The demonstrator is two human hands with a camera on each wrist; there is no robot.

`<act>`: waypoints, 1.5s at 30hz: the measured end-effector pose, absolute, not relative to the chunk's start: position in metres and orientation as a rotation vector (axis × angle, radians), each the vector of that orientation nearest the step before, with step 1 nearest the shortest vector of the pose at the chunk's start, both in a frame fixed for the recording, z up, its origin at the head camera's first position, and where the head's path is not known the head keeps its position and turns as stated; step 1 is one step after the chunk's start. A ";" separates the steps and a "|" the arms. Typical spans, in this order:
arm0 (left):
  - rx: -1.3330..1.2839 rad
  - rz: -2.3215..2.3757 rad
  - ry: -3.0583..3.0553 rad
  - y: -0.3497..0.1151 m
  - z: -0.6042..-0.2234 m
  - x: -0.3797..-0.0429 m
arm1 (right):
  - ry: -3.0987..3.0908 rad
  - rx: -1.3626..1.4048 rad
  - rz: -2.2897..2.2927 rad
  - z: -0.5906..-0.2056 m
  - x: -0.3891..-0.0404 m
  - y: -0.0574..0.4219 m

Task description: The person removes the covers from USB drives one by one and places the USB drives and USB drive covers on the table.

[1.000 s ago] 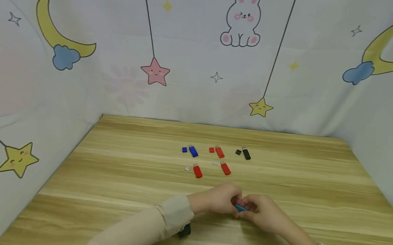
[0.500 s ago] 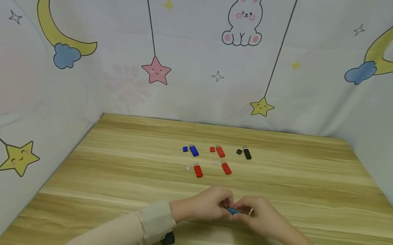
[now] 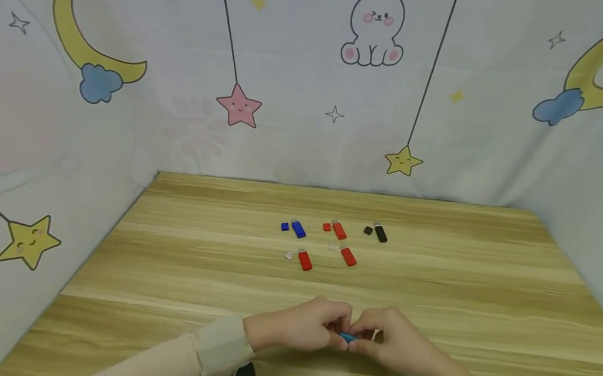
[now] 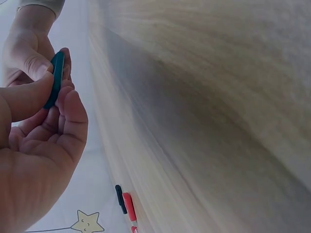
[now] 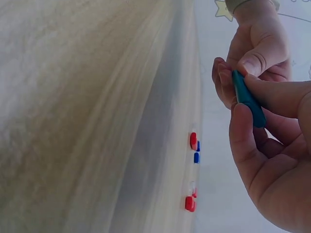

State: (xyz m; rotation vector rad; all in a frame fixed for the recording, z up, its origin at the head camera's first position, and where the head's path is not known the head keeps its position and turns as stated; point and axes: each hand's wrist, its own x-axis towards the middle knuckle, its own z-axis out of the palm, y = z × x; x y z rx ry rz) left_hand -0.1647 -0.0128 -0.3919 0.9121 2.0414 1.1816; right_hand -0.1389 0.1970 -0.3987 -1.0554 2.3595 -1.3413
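Both hands meet near the front of the table over a small teal USB stick [image 3: 347, 337]. My left hand [image 3: 309, 325] pinches one end between thumb and fingers. From the other side my right hand [image 3: 400, 342] pinches the opposite end, the two thumbs nearly touching. In the left wrist view the stick [image 4: 56, 80] shows its narrow edge, raised off the table. The right wrist view shows its rounded teal body [image 5: 249, 99] slanting between the thumbs and fingertips, which hide both ends in part.
Beyond the hands, uncapped USB sticks lie in two rows, each with its cap at its left: blue [image 3: 299, 229], red [image 3: 339, 230] and black [image 3: 380, 232] behind, two red ones [image 3: 304, 259] in front. A black object [image 3: 245, 375] shows under the left sleeve.
Both hands have moved left and a little nearer the body, the teal stick still between them. The sticks and caps on the table keep their arrangement.
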 end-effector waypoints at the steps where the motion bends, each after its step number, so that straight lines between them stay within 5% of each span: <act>1: 0.910 1.187 2.036 -0.013 -0.392 -0.164 | 2.346 -1.062 -1.356 -0.399 -0.138 0.196; 45: 0.819 1.236 2.138 -0.022 -0.393 -0.174 | 2.355 -0.904 -1.339 -0.396 -0.141 0.206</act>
